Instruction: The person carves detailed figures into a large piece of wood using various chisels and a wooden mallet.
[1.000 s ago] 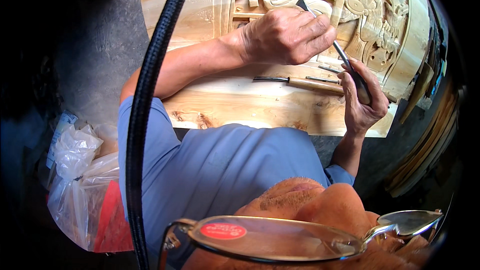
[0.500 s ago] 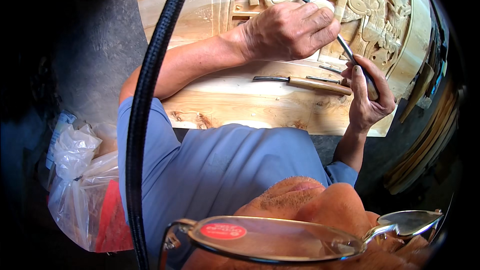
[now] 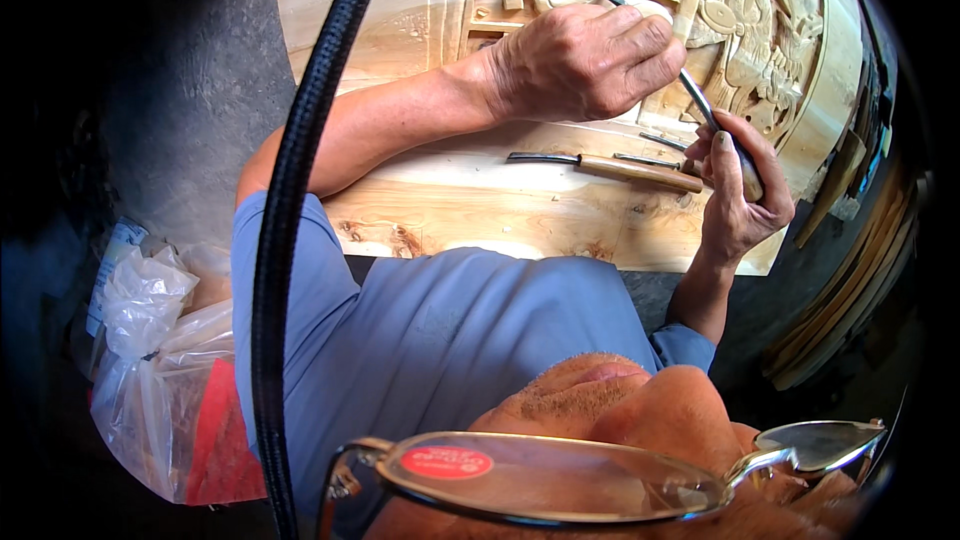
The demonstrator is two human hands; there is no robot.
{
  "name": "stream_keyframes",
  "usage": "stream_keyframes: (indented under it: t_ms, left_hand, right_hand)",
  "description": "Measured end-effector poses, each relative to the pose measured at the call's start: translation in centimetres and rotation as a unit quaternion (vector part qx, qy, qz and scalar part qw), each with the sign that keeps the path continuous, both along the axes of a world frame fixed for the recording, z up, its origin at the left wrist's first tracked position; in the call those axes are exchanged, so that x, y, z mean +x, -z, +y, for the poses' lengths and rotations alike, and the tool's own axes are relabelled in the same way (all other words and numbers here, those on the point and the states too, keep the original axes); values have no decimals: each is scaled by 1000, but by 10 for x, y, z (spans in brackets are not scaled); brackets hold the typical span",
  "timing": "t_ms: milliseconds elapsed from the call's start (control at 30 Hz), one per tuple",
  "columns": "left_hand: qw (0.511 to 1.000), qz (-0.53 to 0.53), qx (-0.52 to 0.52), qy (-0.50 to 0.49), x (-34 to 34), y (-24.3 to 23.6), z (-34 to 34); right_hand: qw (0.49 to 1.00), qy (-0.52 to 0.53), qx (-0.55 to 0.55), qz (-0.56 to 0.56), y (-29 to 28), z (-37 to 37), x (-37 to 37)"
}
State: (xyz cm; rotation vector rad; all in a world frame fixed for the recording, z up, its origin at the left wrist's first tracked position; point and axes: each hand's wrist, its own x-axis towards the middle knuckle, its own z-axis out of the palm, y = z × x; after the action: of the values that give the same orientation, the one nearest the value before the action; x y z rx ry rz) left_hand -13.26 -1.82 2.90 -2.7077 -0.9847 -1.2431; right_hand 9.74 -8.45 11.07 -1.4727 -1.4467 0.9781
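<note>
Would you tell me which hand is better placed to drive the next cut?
Right: the right hand grips the chisel by its handle; the left hand only steadies its shaft near the tip.

bright daylight falls from above onto the carved wooden panel (image 3: 420, 30), which glows warm and pale, close to washed out along its upper left. the left hand (image 3: 585, 60) throws a soft shadow on the wood beneath it, and the forearm shades the plank edge. the left side and the corners sink into near black, a heavy fisheye vignette. straight edges of the panel bow toward the rim. the black braided cable (image 3: 300, 190) and the eyeglasses (image 3: 560, 480) sit very close to the lens and read soft, with pale glare across the lenses. the clear plastic bag (image 3: 150, 360) catches dull highlights. the middle stays sharp.
</note>
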Motion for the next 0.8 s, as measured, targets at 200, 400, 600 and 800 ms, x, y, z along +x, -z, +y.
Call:
stream_keyframes:
  t_ms: [200, 400, 600, 800]
  left_hand:
    - [1000, -14, -1, -1, 0, 0, 1]
    - [1000, -5, -7, -6, -1, -1, 0]
    - [1000, -17, 1, -7, 0, -1, 1]
    - [999, 21, 41, -22, -2, -3, -4]
  right_hand:
    - [1000, -3, 7, 2, 1, 1, -1]
    - [1000, -12, -6, 11, 1, 2, 3]
    - [999, -22, 0, 37, 8, 4, 6]
    - [996, -71, -57, 5, 9, 13, 25]
